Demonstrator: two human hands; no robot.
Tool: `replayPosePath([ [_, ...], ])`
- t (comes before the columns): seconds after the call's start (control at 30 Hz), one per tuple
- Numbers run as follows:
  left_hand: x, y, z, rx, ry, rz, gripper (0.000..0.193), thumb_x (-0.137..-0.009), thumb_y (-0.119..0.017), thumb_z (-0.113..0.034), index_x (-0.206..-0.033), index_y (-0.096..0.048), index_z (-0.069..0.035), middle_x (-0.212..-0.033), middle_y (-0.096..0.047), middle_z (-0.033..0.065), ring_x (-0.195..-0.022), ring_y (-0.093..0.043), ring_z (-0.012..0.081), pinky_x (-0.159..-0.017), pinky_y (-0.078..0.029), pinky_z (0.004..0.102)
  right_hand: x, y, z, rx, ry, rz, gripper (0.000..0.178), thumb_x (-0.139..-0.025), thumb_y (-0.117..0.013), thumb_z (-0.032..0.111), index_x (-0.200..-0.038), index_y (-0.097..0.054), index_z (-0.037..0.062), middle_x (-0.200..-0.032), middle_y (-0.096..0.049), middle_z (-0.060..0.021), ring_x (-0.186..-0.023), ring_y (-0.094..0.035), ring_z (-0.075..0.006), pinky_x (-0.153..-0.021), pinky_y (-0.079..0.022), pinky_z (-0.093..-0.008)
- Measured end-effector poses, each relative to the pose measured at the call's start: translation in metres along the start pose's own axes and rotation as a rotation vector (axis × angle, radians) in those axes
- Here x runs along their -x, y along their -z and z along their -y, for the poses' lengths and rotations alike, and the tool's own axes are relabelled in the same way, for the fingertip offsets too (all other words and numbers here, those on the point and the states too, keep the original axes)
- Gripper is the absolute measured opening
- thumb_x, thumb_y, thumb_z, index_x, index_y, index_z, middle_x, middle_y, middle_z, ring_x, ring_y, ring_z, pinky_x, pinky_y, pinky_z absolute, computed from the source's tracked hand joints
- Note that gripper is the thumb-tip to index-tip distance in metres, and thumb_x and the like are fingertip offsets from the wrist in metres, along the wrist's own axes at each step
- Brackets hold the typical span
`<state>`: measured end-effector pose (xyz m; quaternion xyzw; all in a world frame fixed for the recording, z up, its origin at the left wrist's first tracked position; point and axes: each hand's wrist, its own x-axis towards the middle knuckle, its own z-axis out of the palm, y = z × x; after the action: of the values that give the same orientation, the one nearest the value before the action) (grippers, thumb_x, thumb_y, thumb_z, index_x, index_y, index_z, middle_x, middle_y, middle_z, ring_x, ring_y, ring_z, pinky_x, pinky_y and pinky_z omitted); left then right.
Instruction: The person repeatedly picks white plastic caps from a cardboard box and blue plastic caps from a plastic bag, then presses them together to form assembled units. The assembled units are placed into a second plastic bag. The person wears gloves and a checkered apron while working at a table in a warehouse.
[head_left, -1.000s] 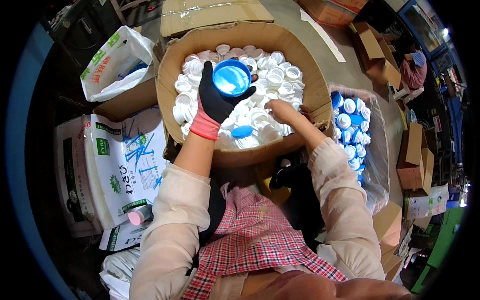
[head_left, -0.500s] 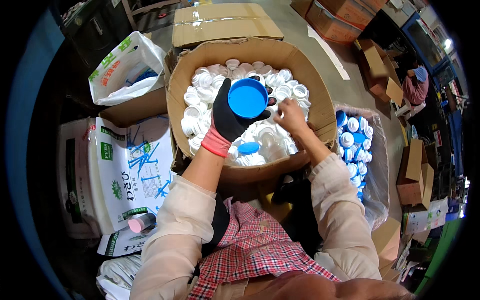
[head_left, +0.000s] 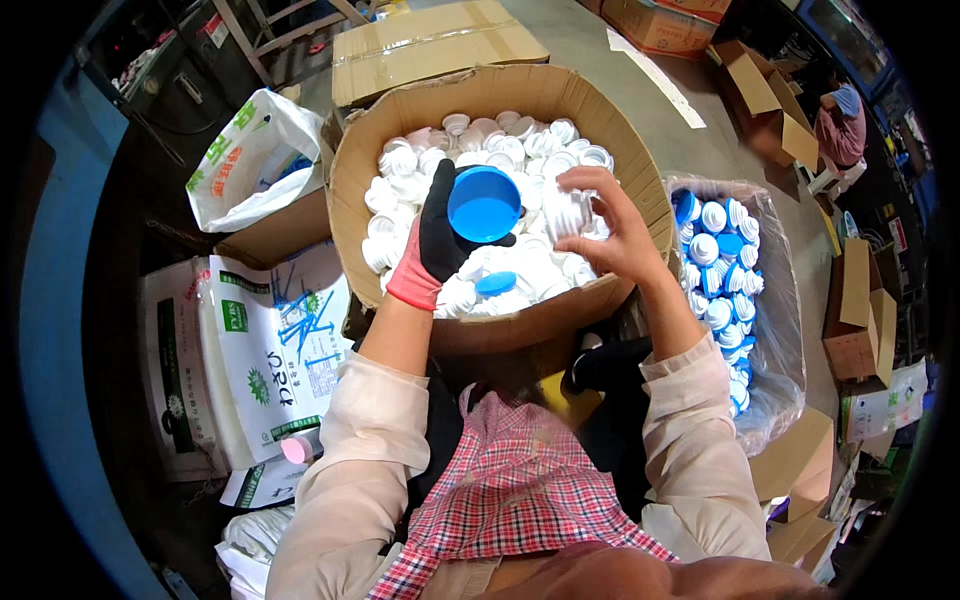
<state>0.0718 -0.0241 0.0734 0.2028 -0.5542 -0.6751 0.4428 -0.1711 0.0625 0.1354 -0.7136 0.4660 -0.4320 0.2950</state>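
Note:
My left hand [head_left: 437, 238], in a black glove with a red cuff, holds a round blue cap [head_left: 484, 203] over a large cardboard box [head_left: 400, 110] filled with several white plastic caps [head_left: 480, 150]. My bare right hand [head_left: 605, 228] grips one white ribbed cap [head_left: 567, 212] just right of the blue cap, above the pile. A second small blue piece [head_left: 496, 284] lies on the white caps below my left hand.
A clear plastic bag [head_left: 775, 330] at the right holds several assembled blue-and-white caps. Printed sacks [head_left: 270, 340] and a white bag [head_left: 250, 160] lie at the left. Flat and folded cardboard boxes [head_left: 860, 310] stand around. Another person [head_left: 840, 125] sits at the far right.
Both hands have risen from the pile. The left hand has turned the blue cap's open side away, and the right hand has lifted a white cap beside it.

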Motion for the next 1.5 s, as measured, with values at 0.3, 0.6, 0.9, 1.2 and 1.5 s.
replayPosePath([
  [0.3, -0.006, -0.004, 0.0, -0.418, 0.033, 0.071, 0.086, -0.08, -0.069, -0.042, -0.141, -0.03, 0.004, -0.124, -0.057, 0.0174, -0.112, -0.057, 0.0253, -0.094, -0.05, 0.037, 0.014, -0.017, -0.008, 0.748, 0.447, 0.289, 0.042, -0.069, -0.07, 0.001, -0.11, -0.063, 0.0078, -0.137, -0.05, -0.0011, -0.103, -0.052, -0.0295, -0.087, -0.051, -0.0368],
  [0.6, -0.02, -0.028, 0.011, 0.769, 0.181, 0.222, 0.078, -0.093, -0.035, -0.067, -0.144, -0.036, -0.008, -0.14, -0.042, 0.0262, -0.13, -0.042, 0.0437, -0.108, -0.034, 0.0545, 0.013, -0.014, 0.008, 0.455, 0.319, 0.318, 0.061, -0.061, -0.077, -0.002, -0.117, -0.056, 0.0093, -0.128, -0.052, -0.0038, -0.11, -0.05, -0.0312, -0.095, -0.049, -0.0403],
  [0.9, -0.018, -0.027, 0.01, 0.953, 0.141, 0.043, 0.082, -0.089, -0.039, -0.071, -0.143, -0.037, -0.008, -0.137, -0.047, 0.0248, -0.122, -0.05, 0.0445, -0.1, -0.043, 0.0552, 0.014, -0.005, 0.009, -0.098, 0.143, 0.163, 0.061, -0.068, -0.079, 0.003, -0.125, -0.057, 0.0112, -0.136, -0.049, -0.0088, -0.127, -0.046, -0.0265, -0.102, -0.041, -0.0378],
  [1.2, -0.006, -0.057, 0.008, 0.213, -0.1, 0.005, 0.069, -0.102, -0.021, -0.054, -0.145, -0.033, -0.002, -0.136, -0.049, 0.0148, -0.124, -0.049, 0.0235, -0.106, -0.039, 0.0366, 0.001, -0.031, 0.027, 0.202, 0.258, -0.161, 0.061, -0.068, -0.08, 0.007, -0.126, -0.058, 0.0088, -0.122, -0.056, -0.011, -0.112, -0.056, -0.0273, -0.089, -0.048, -0.0348],
  [1.5, -0.002, -0.056, 0.002, 0.276, -0.053, 0.058, 0.07, -0.101, -0.021, -0.056, -0.145, -0.034, -0.003, -0.138, -0.048, 0.0126, -0.124, -0.049, 0.0245, -0.107, -0.037, 0.037, -0.001, -0.045, 0.022, 0.278, 0.211, -0.2, 0.063, -0.068, -0.083, 0.015, -0.124, -0.057, 0.0061, -0.106, -0.054, -0.012, -0.095, -0.056, -0.0271, -0.08, -0.049, -0.0351],
])
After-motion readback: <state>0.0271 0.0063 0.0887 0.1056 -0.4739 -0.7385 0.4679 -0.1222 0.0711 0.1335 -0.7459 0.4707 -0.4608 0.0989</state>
